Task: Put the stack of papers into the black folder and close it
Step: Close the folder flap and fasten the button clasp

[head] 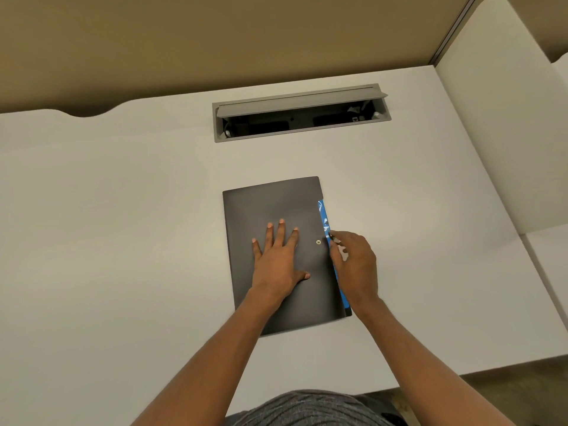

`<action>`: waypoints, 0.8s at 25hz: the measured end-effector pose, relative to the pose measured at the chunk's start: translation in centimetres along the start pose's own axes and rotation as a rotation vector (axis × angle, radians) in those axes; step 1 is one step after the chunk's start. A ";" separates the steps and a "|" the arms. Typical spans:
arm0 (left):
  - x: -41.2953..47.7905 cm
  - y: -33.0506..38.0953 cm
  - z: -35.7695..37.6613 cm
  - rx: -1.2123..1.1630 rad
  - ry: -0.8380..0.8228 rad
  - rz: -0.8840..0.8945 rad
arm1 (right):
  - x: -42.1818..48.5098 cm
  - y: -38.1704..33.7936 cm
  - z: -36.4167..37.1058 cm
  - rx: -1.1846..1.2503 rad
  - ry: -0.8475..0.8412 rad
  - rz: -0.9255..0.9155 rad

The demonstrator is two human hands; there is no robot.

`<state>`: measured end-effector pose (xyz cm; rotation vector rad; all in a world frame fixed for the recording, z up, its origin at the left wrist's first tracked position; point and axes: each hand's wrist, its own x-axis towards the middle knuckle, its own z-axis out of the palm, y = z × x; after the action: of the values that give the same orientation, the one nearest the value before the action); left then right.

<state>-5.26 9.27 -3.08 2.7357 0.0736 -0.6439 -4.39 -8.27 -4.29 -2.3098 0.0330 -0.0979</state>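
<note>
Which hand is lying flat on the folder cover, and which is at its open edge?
The left hand lies flat, fingers spread, on the black folder. The right hand is curled at the right edge, fingertips by the blue strip.

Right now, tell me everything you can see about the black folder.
The folder is matte black, looks plastic, and lies flat and closed on the white desk. A small round snap sits near its right edge, where blue paper sticks out. The left hand presses flat on it; the right hand pinches that edge.
</note>
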 end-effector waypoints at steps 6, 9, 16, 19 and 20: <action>0.2 -0.5 0.6 -0.026 0.020 0.011 | -0.1 0.1 0.9 -0.307 -0.111 -0.170; 0.3 -0.7 0.8 -0.034 0.027 0.016 | -0.1 0.1 1.4 -0.339 -0.161 -0.139; 0.4 -0.8 1.0 -0.043 0.040 0.020 | -0.4 -0.7 1.9 -0.410 -0.132 -0.182; 0.4 -0.8 1.0 -0.050 0.041 0.020 | -0.8 -1.2 2.0 -0.628 -0.237 -0.236; 0.4 -0.9 1.0 -0.048 0.040 0.021 | -0.9 -1.2 2.0 -0.682 -0.268 -0.242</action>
<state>-5.43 9.74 -4.38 2.6998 0.0684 -0.5744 -5.11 -5.90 -4.77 -2.9780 -0.4091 0.1211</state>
